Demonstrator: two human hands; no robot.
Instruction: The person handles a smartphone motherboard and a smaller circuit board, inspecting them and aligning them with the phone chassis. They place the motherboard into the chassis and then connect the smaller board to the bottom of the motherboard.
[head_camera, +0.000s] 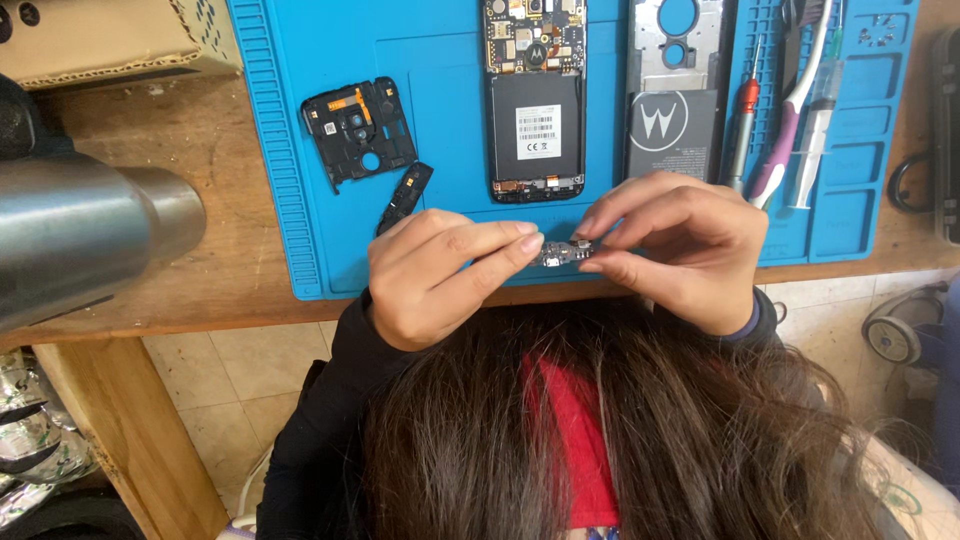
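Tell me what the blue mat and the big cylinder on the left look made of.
Blue mat: likely silicone or soft rubber, matte, with moulded ridges and recessed compartments. Big cylinder: apparently metal, brushed and dull-shiny, with soft streaked reflections along its barrel.

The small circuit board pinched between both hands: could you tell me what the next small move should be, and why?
Probably lower the small circuit board toward the bottom end of the opened phone. The left hand and right hand pinch it at each end just above the blue mat, and the phone lies right beyond it with its lower edge uncovered.
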